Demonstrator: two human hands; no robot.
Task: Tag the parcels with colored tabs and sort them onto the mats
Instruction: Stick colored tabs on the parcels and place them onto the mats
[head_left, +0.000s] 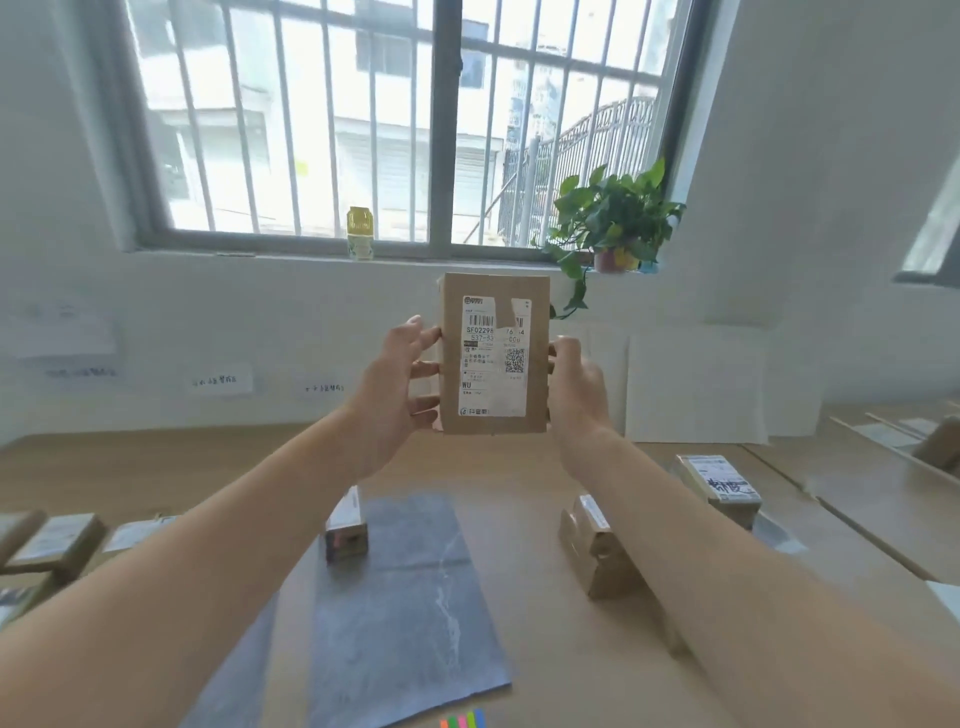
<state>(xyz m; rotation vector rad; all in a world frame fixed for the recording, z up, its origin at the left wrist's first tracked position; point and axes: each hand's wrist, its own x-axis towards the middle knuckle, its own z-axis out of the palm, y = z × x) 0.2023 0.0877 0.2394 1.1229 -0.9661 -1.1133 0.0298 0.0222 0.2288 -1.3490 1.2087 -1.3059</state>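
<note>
Aloft: left hand (400, 382), right hand (579, 387) clasp parcel (493, 358).

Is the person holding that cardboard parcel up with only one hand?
No, the left hand holds the left edge of the parcel and the right hand holds its right edge.

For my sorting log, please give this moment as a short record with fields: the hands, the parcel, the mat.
held parcel: upright in the air, label toward the camera
left hand: grips its left edge
right hand: grips its right edge
dark mat: small parcel stands at its far left corner
colored tabs: on the table, nearest the camera
</note>
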